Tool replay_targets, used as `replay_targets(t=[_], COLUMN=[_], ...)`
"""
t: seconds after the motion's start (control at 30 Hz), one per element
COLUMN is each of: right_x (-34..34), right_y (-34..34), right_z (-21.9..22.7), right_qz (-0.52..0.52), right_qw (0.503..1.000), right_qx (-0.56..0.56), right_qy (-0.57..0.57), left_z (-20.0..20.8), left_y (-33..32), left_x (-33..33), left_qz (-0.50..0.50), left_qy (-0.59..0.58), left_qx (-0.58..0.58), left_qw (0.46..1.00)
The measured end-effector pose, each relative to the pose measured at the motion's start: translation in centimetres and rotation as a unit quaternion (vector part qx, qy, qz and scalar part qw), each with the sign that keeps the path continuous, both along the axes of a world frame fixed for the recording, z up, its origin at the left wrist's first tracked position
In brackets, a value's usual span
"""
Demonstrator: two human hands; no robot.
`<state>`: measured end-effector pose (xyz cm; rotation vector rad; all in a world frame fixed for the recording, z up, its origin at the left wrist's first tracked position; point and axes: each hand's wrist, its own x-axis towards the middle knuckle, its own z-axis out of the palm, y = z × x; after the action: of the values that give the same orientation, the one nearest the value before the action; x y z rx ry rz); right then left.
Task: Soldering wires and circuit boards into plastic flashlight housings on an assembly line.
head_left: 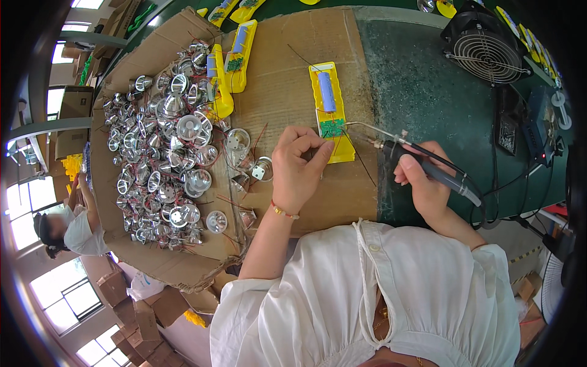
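A yellow plastic casing (342, 153) lies on a cardboard sheet in front of me, with a blue cylindrical battery (328, 92) and a green circuit board (332, 128) in it. Thin wires stick out from the board. My left hand (296, 162) is at the casing's left side, thumb and fingers pinched together near the board; what they hold is too small to make out. From the right, my right hand (426, 180) grips a soldering iron (437, 173) with a thin bent metal tube alongside. The tube's end reaches the circuit board.
A cardboard box (174, 269) of shiny lamp reflectors (174, 104) with red wires stands at left. More yellow casings (240, 55) lie beyond it. At far right are a black fan (486, 55) and a blue soldering station (538, 122). Another person (79, 226) is at far left.
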<state>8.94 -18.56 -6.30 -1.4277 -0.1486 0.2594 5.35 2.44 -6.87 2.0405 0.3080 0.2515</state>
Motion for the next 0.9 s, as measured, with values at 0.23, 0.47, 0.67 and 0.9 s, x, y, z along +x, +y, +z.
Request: replay_targets(t=[0.23,0.47,0.67,0.9], right_x=[0.1,0.7,1.4,1.8], right_y=[-1.6,-2.8,-5.5,-6.0], right_z=[-0.5,-0.7,-1.7,-2.5], right_qz=[-0.007,-0.033,-0.034,-0.047], right_qw=[1.0,0.999,0.992,0.992], right_qx=[0.009,0.009,-0.101,-0.111], right_qy=[0.01,0.02,-0.068,-0.029], left_z=[0.1,0.1,1.3,2.5], left_y=[0.0,0.1,1.6,0.9], left_x=[0.0,0.5,2.5,22.8], left_qz=[0.004,-0.009,-0.104,-0.101], left_qy=[0.014,-0.03,0.186,0.053], left_qx=[-0.016,0.058,0.089,0.174], left_qw=[1.0,0.998,0.973,0.978])
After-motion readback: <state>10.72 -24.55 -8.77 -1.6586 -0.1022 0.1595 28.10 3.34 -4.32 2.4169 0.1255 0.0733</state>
